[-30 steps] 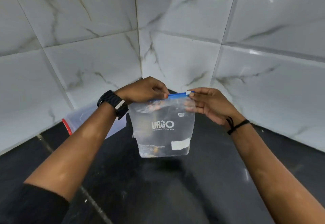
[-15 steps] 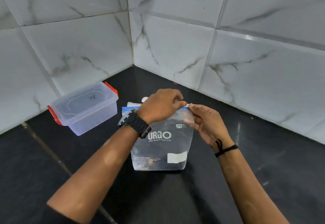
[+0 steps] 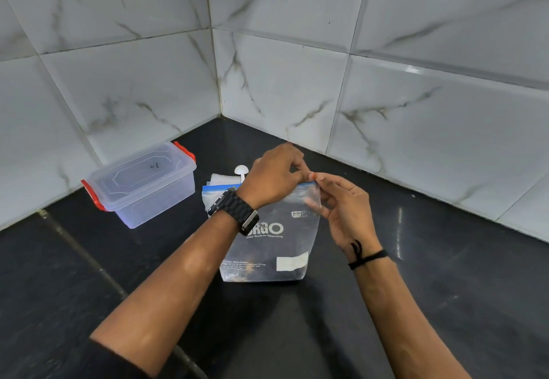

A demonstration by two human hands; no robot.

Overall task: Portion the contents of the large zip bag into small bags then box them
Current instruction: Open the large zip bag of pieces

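Note:
A clear large zip bag [image 3: 276, 248] printed "URGO", with a blue zip strip, stands upright on the black counter [image 3: 445, 304]. My left hand [image 3: 273, 176] pinches the bag's top edge near its right corner. My right hand [image 3: 341, 206] pinches the same corner from the right side, fingers against the plastic. Behind the bag lies a flat stack of small bags [image 3: 219, 185] with a white scoop [image 3: 241, 169] on it. A clear lidded box [image 3: 142, 182] with red clips sits shut to the left.
White marble-look tiled walls [image 3: 386, 96] meet in a corner right behind the bags. A seam [image 3: 86, 256] runs diagonally across the black counter at the left.
The bag came down from mid-air and now stands on the counter. My left hand slid along the zip strip to the right corner. The view tilted down, showing the box.

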